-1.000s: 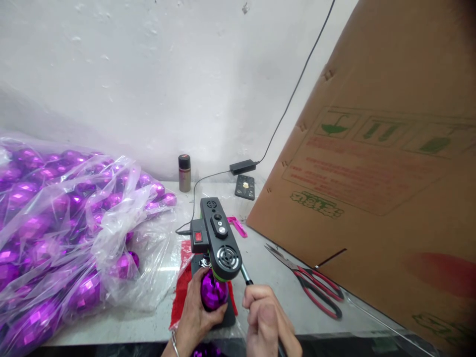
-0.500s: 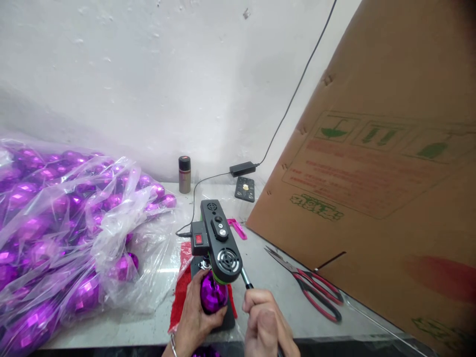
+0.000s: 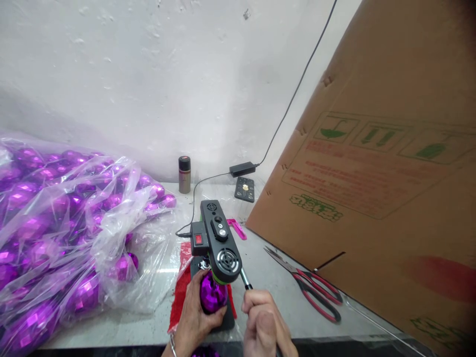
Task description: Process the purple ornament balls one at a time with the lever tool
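Observation:
A shiny purple faceted ball (image 3: 213,294) sits under the front end of a small black press-like machine (image 3: 222,243) with a red switch. My left hand (image 3: 197,310) is wrapped round the ball from the left and below, thumb at its lower right. My right hand (image 3: 266,320) is closed round the dark grip of the machine's metal lever (image 3: 246,278), to the right of the ball. The machine's base rests on a red cloth (image 3: 179,302). The ball's top is hidden by the machine head.
A clear plastic bag (image 3: 115,233) of many purple balls covers the left side. Red-handled scissors (image 3: 316,287) lie at right before a large cardboard box (image 3: 372,163). Behind stand a dark-capped bottle (image 3: 184,176), a power adapter (image 3: 242,169), a black card-like object (image 3: 244,189) and a pink piece (image 3: 237,228).
Almost nothing differs. Both hands keep their places on the ball and the lever, with only a very slight shift of the right hand.

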The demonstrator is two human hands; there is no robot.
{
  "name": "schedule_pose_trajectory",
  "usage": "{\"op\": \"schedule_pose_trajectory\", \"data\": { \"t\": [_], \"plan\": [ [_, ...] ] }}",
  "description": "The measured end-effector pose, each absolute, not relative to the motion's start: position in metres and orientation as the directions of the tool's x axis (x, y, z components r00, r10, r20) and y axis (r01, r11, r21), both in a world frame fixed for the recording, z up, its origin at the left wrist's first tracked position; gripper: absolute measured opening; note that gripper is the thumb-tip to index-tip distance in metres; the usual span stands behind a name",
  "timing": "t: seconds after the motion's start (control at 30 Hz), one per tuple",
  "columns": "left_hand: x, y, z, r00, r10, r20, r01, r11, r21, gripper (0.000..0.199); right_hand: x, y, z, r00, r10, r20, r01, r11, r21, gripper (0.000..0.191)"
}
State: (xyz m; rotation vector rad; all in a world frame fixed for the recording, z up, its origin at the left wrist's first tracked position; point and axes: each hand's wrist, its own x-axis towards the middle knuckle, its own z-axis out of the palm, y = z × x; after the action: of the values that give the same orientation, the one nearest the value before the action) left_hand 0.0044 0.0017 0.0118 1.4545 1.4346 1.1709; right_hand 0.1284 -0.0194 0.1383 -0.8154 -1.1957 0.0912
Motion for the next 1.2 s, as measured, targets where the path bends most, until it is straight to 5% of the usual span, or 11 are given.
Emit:
{"op": "schedule_pose_trajectory", "data": {
  "t": [0.9, 1.2],
  "plan": [
    [0.006, 0.003, 0.016, -0.056, 0.99, 0.128, 0.314, -0.104, 0.944, 0.078, 0.119, -0.024, 0.11, 0.461, 0.456, 0.761, 0.359, 0.688, -0.63, 0.053],
    [0.003, 0.006, 0.018, -0.038, 0.997, 0.07, 0.268, -0.058, 0.962, 0.085, 0.131, -0.014, 0.196, 0.383, 0.548, 0.743, 0.277, 0.699, -0.659, 0.052]
  ]
}}
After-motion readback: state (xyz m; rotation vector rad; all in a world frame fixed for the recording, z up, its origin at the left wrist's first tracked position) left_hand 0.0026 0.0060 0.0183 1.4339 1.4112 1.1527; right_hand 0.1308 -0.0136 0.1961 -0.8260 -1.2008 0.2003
